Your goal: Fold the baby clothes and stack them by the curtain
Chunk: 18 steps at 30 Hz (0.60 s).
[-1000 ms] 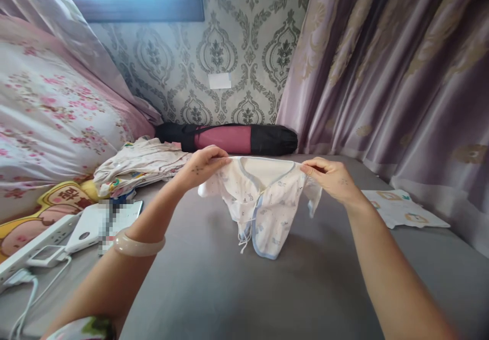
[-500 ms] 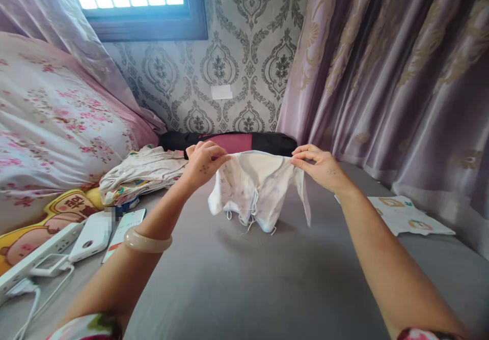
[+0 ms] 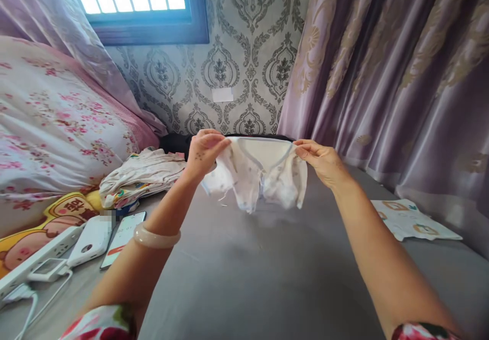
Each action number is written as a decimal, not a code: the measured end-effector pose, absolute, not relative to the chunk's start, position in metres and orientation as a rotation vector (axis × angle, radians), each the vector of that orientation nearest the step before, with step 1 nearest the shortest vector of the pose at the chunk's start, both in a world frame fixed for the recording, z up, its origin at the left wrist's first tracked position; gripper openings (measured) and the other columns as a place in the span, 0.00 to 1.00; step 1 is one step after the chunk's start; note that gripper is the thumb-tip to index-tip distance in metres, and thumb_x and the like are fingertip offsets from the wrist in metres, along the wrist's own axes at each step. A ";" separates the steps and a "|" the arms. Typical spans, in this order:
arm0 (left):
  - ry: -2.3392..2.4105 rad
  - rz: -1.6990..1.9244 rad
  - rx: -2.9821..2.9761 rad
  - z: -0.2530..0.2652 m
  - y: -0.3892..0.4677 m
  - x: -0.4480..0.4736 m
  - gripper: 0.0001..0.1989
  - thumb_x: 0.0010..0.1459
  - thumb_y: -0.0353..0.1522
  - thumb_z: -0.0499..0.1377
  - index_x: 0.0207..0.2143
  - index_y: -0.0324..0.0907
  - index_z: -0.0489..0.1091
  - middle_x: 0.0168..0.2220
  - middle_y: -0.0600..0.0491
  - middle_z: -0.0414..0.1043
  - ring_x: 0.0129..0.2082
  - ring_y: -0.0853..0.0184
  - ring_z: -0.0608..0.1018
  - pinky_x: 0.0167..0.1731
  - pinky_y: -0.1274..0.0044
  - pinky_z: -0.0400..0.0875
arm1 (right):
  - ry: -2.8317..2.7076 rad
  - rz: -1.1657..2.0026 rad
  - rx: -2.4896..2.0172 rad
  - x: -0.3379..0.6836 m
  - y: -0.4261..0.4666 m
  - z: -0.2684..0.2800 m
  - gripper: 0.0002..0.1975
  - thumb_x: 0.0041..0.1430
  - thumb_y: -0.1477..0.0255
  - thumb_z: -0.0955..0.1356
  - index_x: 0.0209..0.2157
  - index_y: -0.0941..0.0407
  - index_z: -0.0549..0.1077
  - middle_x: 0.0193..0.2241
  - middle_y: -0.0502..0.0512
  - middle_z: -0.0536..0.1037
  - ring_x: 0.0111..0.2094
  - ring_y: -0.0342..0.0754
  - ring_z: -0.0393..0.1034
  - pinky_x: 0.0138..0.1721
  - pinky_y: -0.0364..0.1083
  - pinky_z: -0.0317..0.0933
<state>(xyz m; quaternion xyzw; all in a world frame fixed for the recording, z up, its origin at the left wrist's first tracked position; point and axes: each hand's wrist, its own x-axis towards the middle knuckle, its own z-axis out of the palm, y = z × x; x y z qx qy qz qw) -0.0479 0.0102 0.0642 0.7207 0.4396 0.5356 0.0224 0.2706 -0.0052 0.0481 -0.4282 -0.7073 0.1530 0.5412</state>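
Note:
A small white baby shirt [image 3: 248, 177] with pale blue trim and thin ties hangs in the air above the grey bed sheet [image 3: 244, 279]. My left hand [image 3: 206, 151] pinches it at the left shoulder, fingers closed on the cloth. At the opposite shoulder my right hand [image 3: 319, 159] grips the fabric between thumb and fingers. The neckline is stretched nearly straight between both hands, and the lower part is blurred by motion. A pale bangle [image 3: 156, 236] sits on my left forearm.
Folded clothes [image 3: 147, 174] lie at the left beside a yellow cushion [image 3: 72, 205]. Nearer are a phone [image 3: 124, 238], a white device [image 3: 91, 241] and a power strip [image 3: 42, 258] with cables. A printed white cloth [image 3: 416, 219] lies at the right, near the curtain [image 3: 382, 101].
Both hands have risen slightly with the baby shirt. Its neckline is pulled straighter, and its lower edge and sleeves have swung up and billowed.

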 end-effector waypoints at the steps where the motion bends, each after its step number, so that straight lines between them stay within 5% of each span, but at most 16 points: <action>1: 1.407 1.649 2.219 0.063 0.013 -0.046 0.07 0.52 0.40 0.64 0.29 0.47 0.78 0.41 0.51 0.73 0.46 0.59 0.69 0.49 0.65 0.61 | -1.681 0.329 -1.036 0.271 -0.002 0.048 0.16 0.51 0.54 0.71 0.29 0.53 0.80 0.43 0.55 0.77 0.46 0.51 0.70 0.51 0.53 0.61; 8: 1.563 1.737 2.224 0.061 0.012 -0.032 0.05 0.53 0.39 0.64 0.28 0.48 0.77 0.44 0.51 0.72 0.50 0.55 0.65 0.53 0.57 0.53 | -1.604 0.040 -1.116 0.272 0.000 0.051 0.15 0.52 0.56 0.71 0.29 0.53 0.80 0.40 0.55 0.77 0.44 0.52 0.71 0.50 0.54 0.61; 14: 1.022 1.178 2.220 0.088 -0.015 -0.061 0.13 0.47 0.43 0.67 0.26 0.43 0.77 0.37 0.47 0.74 0.41 0.59 0.74 0.40 0.65 0.68 | -1.802 0.747 -1.030 0.287 -0.037 0.064 0.23 0.44 0.48 0.73 0.30 0.54 0.80 0.43 0.57 0.78 0.44 0.54 0.71 0.46 0.52 0.65; 18: 1.054 1.082 2.161 0.087 -0.006 -0.063 0.14 0.45 0.43 0.68 0.24 0.41 0.77 0.30 0.48 0.75 0.34 0.62 0.76 0.34 0.70 0.71 | -1.724 0.609 -1.110 0.285 -0.034 0.063 0.23 0.42 0.48 0.74 0.30 0.54 0.81 0.41 0.57 0.78 0.43 0.53 0.71 0.46 0.52 0.64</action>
